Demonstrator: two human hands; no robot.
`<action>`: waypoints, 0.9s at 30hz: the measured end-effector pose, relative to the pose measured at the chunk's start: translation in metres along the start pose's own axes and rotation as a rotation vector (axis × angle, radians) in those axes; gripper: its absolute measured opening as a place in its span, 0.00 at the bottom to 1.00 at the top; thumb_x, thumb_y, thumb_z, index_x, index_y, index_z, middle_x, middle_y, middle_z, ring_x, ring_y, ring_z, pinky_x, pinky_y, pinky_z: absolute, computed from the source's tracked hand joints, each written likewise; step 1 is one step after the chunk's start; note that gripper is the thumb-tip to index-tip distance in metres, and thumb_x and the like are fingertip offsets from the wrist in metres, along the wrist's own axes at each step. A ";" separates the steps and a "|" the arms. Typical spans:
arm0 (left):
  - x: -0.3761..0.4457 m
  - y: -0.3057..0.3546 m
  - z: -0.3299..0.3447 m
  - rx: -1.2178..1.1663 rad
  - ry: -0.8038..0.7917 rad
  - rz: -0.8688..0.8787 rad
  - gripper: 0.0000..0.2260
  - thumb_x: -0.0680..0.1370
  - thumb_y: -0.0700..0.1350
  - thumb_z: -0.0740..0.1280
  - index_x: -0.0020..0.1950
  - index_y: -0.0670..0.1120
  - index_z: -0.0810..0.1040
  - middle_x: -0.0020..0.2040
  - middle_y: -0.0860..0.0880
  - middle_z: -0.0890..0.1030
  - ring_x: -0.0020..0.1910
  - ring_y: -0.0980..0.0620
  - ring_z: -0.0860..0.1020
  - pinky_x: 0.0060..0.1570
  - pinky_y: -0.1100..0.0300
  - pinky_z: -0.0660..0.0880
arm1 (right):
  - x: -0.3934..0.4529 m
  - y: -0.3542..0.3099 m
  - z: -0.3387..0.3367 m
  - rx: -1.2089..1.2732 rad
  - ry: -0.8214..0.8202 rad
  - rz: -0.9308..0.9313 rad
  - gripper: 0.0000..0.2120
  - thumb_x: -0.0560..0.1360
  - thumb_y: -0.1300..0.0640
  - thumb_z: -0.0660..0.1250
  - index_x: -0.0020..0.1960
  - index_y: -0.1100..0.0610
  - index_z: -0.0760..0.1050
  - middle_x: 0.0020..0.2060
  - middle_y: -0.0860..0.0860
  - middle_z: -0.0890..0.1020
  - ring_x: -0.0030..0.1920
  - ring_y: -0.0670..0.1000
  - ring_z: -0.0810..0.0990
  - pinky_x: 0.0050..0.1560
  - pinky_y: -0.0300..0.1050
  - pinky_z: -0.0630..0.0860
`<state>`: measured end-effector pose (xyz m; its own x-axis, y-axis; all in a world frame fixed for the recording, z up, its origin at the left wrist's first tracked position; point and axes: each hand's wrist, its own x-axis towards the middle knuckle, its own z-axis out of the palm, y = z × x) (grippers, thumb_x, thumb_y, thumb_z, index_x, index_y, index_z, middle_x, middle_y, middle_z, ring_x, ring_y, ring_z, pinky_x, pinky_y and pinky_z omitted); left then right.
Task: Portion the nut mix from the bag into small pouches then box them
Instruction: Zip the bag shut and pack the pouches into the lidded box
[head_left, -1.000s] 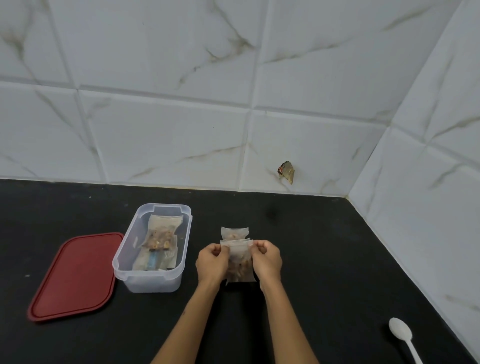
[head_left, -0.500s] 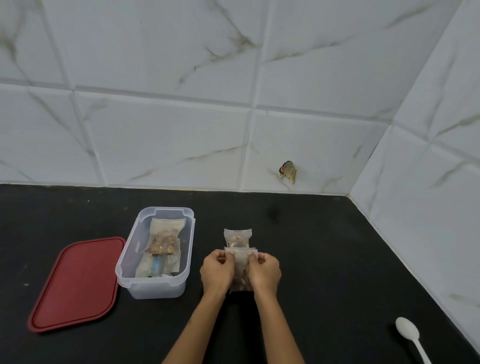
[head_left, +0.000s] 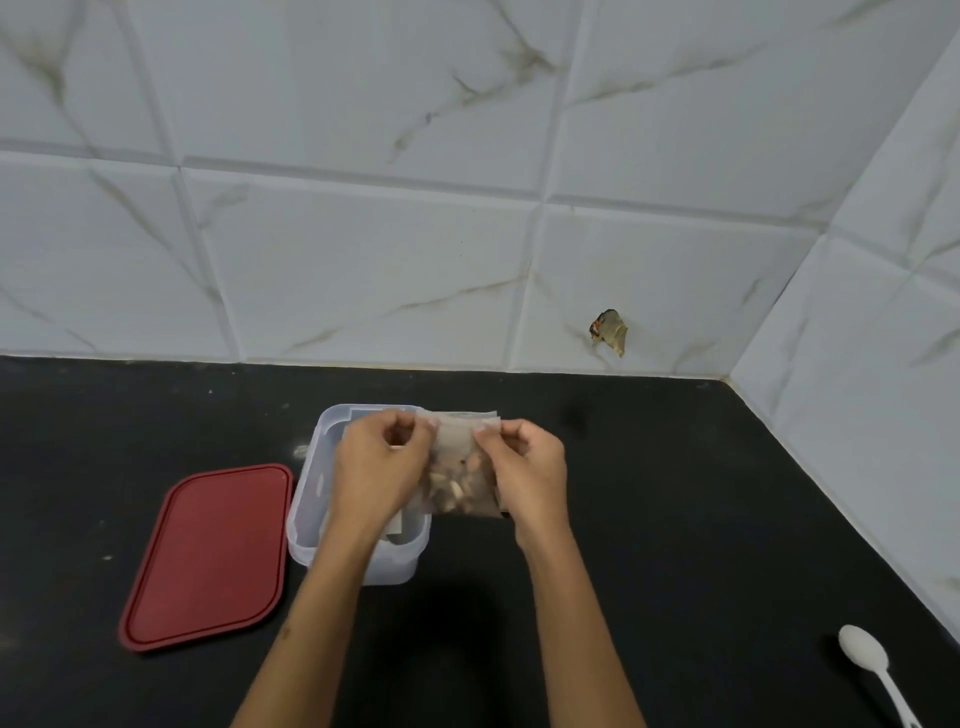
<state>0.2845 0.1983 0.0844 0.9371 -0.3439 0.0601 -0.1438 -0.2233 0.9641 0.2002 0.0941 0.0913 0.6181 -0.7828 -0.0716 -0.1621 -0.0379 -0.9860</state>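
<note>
A small clear pouch of nut mix (head_left: 460, 475) hangs between my two hands above the black counter. My left hand (head_left: 382, 467) pinches its top left corner and my right hand (head_left: 527, 470) pinches its top right corner. The pouch sits at the right edge of the clear plastic box (head_left: 311, 512), which my left hand partly covers. A bit of another pouch (head_left: 397, 530) shows inside the box under my left wrist. The pouch that lay on the counter behind my hands is hidden.
A red lid (head_left: 210, 556) lies flat to the left of the box. A white plastic spoon (head_left: 875, 670) rests at the front right. Tiled walls close the back and right sides, with a scrap (head_left: 608, 332) stuck on the back wall.
Both hands have lifted the pouch off the counter and carried it left, up to the box's right edge. My left hand now covers the box's inside.
</note>
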 end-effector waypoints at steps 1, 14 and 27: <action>0.006 -0.001 -0.012 0.050 0.013 -0.020 0.04 0.75 0.48 0.70 0.41 0.50 0.79 0.37 0.50 0.83 0.41 0.47 0.83 0.44 0.47 0.80 | -0.002 -0.003 0.011 -0.064 0.002 -0.018 0.03 0.74 0.57 0.68 0.47 0.53 0.76 0.37 0.47 0.82 0.39 0.43 0.81 0.44 0.43 0.80; 0.030 -0.041 -0.066 0.524 -0.208 -0.119 0.09 0.76 0.44 0.69 0.54 0.43 0.81 0.50 0.44 0.82 0.49 0.47 0.80 0.49 0.59 0.76 | -0.015 -0.005 0.097 -0.852 -0.269 -0.046 0.11 0.78 0.64 0.59 0.57 0.61 0.76 0.53 0.57 0.78 0.51 0.56 0.78 0.45 0.47 0.74; 0.029 -0.031 -0.071 0.829 -0.597 -0.083 0.15 0.75 0.39 0.67 0.61 0.41 0.73 0.57 0.43 0.77 0.47 0.50 0.74 0.46 0.59 0.73 | -0.014 -0.008 0.101 -0.937 -0.625 0.136 0.26 0.73 0.63 0.67 0.69 0.54 0.67 0.58 0.56 0.76 0.46 0.51 0.74 0.41 0.42 0.71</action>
<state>0.3389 0.2595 0.0750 0.6757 -0.6459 -0.3554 -0.4727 -0.7495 0.4635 0.2711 0.1681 0.0849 0.7843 -0.3785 -0.4915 -0.6070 -0.6316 -0.4823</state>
